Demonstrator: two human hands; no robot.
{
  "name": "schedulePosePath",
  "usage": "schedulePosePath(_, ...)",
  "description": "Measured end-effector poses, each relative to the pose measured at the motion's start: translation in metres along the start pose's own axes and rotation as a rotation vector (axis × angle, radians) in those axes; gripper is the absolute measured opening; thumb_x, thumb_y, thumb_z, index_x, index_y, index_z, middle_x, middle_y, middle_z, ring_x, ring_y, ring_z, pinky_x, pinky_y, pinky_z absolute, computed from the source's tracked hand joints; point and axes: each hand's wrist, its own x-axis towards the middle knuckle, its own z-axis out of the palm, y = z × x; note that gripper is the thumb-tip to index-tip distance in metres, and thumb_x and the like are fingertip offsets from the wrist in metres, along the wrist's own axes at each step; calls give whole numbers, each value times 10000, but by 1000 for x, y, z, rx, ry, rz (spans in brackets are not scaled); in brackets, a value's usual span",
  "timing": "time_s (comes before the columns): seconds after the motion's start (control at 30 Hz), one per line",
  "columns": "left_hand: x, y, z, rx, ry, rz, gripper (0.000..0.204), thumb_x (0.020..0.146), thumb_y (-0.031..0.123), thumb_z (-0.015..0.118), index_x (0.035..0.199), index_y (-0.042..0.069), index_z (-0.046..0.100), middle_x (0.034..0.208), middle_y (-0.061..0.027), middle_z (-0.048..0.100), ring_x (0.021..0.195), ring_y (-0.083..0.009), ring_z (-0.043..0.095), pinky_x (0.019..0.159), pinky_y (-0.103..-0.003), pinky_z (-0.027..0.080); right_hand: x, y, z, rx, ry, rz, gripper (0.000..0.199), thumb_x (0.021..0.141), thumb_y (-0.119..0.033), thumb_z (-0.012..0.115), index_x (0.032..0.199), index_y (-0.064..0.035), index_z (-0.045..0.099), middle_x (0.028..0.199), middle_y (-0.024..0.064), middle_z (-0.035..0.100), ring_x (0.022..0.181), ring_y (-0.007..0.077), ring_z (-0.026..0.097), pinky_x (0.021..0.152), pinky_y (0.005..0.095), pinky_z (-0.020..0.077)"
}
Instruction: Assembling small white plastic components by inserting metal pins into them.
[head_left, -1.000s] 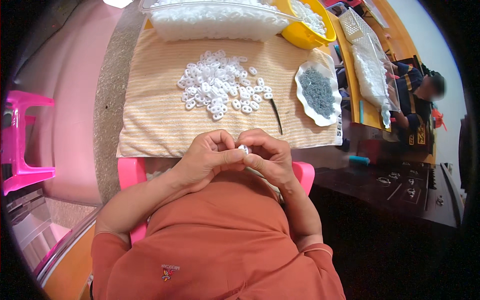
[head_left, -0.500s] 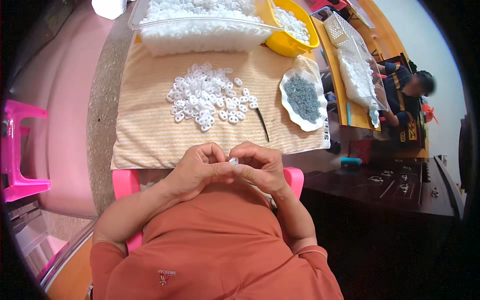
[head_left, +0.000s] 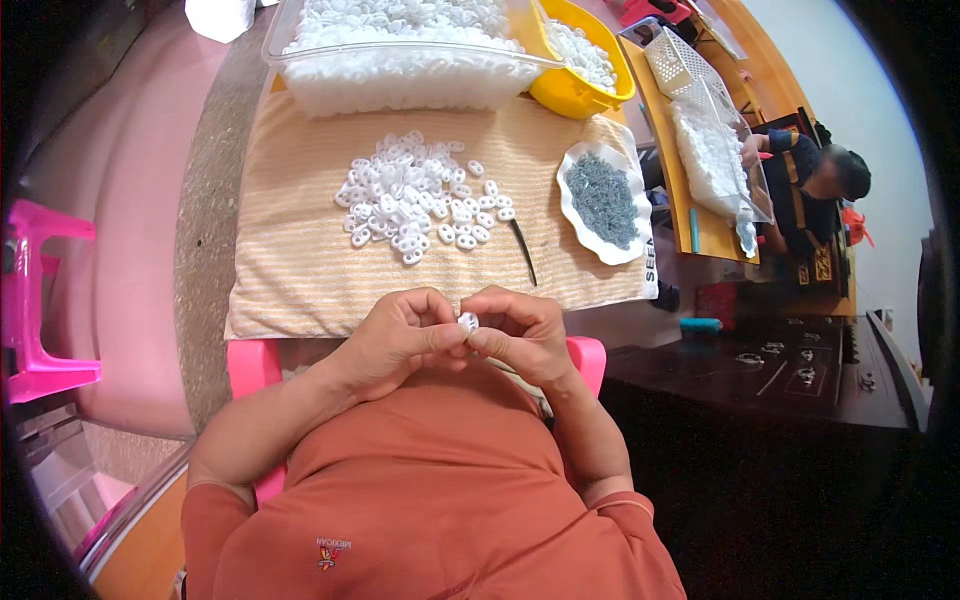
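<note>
My left hand (head_left: 415, 330) and my right hand (head_left: 515, 328) meet just off the near edge of the towel-covered table. Between their pinched thumbs and fingertips is a small white plastic piece (head_left: 468, 321); both hands grip it. Its lower part is covered by my thumbs. Beyond them on the striped towel (head_left: 300, 270) lies a pile of white oval pieces with two holes (head_left: 400, 190), some spread singly toward the right. A thin black stick (head_left: 524, 253) rests beside the loose ones. To the right, a white scalloped dish (head_left: 577, 215) holds many small grey-blue parts (head_left: 604, 200).
At the far edge stand a clear bin (head_left: 400, 85) full of white pieces and a yellow basin (head_left: 570, 100). Another person (head_left: 805, 185) sits at a second table with a clear box of white parts (head_left: 710, 150). A pink stool (head_left: 45, 300) stands left, a dark cabinet (head_left: 740, 375) right.
The white piece has tilted slightly between my fingertips, and more of its face shows. My hands stay in nearly the same place. The other person's hand has shifted at the box.
</note>
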Motion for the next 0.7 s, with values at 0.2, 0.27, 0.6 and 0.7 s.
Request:
schedulePosePath(0.2, 2, 0, -2, -11, 36, -10, 111, 898, 143, 641, 923, 51, 584, 854, -50, 628, 792, -129, 627, 728, -288, 550, 1, -3, 3, -18, 81, 35, 307, 846, 57, 625, 1151, 56, 585, 1021, 116, 626, 878, 169, 644, 758, 275, 528)
schedulePosePath(0.27, 3, 0, -3, -46, 21, -11, 122, 914, 166, 623, 933, 52, 586, 869, -43, 628, 794, -125, 626, 730, -287, 549, 2, -8, 5, -7, 89, 95, 312, 844, 62, 625, 1153, 64, 581, 1031, 112, 630, 889, 161, 638, 785, 273, 519)
schedulePosePath(0.6, 3, -5, -8, -98, -7, 5, 183, 942, 230, 577, 989, 53, 583, 924, -43, 634, 806, -120, 632, 745, -296, 560, 2, -6, 8, 21, 156, 97, 302, 839, 5, 665, 1129, 53, 597, 958, 83, 652, 842, 130, 630, 718, 240, 515)
schedulePosePath(0.7, 4, -5, -8, -94, -17, 6, 177, 943, 228, 576, 989, 58, 584, 924, -42, 633, 807, -121, 631, 743, -295, 559, 2, -5, 7, -54, 165, 87, 296, 837, 6, 666, 1123, 49, 601, 951, 81, 653, 826, 126, 631, 696, 228, 514)
